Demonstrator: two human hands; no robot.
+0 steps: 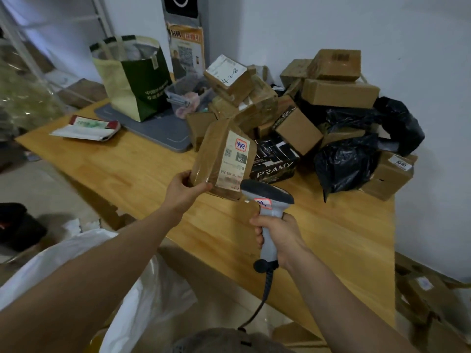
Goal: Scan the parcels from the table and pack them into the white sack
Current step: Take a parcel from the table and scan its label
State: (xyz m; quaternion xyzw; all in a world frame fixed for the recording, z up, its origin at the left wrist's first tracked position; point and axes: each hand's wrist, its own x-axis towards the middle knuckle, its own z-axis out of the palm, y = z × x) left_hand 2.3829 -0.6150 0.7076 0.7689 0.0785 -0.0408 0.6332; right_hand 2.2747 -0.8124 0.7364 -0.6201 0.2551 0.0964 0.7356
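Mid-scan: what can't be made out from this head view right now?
Head view only.
White sack: mouth and contents hidden by the left forearm, cut off at the bottom edge.
Held parcel: label's fine print too small and blurred.
Scanner: its window faces away; beam not visible.
Lower parcels in the pile: covered by black bags.

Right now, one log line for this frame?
phase: scan | right hand: grips grey handheld barcode scanner | left hand: holds taped brown cardboard parcel, label toward scanner | white plastic sack: lower left
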